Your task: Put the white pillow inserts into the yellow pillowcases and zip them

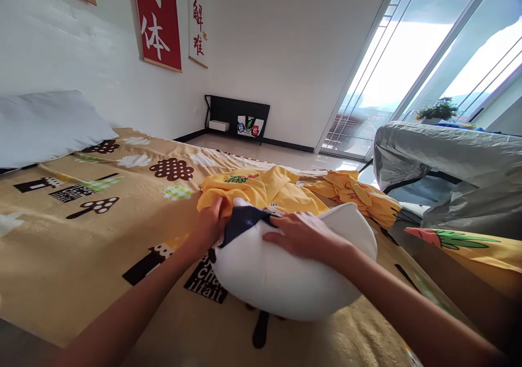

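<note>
A plump white pillow (285,285) rests on the bed in front of me. A yellow printed pillowcase (269,187) lies bunched along its far side. A dark blue piece of cloth (242,225) covers the pillow's left corner; whether it belongs to the pillowcase I cannot tell. My left hand (210,223) is closed on the yellow fabric beside that corner. On top of the pillow, my right hand (299,235) has its fingers bent over the edge of the dark blue cloth, with the thumb against the white surface.
A tan patterned blanket (101,236) covers the bed. A grey pillow (49,122) lies at the left. More yellow fabric (350,190) lies to the right. Beyond are a low black shelf (236,109), a grey-covered piece of furniture (460,149) and a glass door (375,79).
</note>
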`<state>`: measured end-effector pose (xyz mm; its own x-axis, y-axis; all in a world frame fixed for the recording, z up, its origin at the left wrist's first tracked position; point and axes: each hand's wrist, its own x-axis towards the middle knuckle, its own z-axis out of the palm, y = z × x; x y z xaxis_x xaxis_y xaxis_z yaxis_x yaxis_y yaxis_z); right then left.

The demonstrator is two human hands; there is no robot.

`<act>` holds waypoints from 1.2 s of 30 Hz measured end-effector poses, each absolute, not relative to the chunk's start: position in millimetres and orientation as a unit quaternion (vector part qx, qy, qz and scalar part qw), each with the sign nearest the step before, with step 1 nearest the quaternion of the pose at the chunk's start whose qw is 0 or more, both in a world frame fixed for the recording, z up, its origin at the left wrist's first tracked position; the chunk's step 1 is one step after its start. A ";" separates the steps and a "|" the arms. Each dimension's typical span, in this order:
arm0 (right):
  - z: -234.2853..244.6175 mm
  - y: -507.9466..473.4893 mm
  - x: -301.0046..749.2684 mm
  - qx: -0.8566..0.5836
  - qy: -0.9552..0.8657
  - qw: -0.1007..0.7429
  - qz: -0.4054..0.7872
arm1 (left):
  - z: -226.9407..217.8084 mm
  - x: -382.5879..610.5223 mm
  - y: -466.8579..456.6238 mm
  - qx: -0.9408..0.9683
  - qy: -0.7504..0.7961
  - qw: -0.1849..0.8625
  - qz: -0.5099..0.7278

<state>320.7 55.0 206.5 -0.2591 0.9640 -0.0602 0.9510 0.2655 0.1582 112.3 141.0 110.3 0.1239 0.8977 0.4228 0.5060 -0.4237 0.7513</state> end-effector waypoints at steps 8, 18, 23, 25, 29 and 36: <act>214.5 92.3 305.2 0.598 0.791 0.128 0.014 | 120.7 146.4 185.6 0.651 0.396 0.343 0.549; 196.3 115.5 323.1 0.659 0.745 0.083 0.051 | 126.9 131.3 145.5 0.727 0.411 0.276 0.476; 189.7 102.7 360.8 0.714 0.689 0.068 0.101 | 138.2 141.4 129.7 0.758 0.433 0.220 0.435; 189.0 98.7 370.1 0.729 0.671 0.068 0.116 | 144.8 145.4 131.6 0.773 0.424 0.264 0.391; 189.2 94.7 372.6 0.721 0.676 0.058 0.143 | 149.5 151.4 136.0 0.804 0.387 0.316 0.324; 189.5 84.7 372.0 0.691 0.691 -0.015 0.211 | 138.3 175.1 118.8 0.778 0.476 0.166 0.376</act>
<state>372.0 84.7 189.5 -0.0433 0.9485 0.3137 0.9616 -0.0456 0.2706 175.1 118.8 138.3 0.2644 0.8650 0.4264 0.6158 -0.4917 0.6156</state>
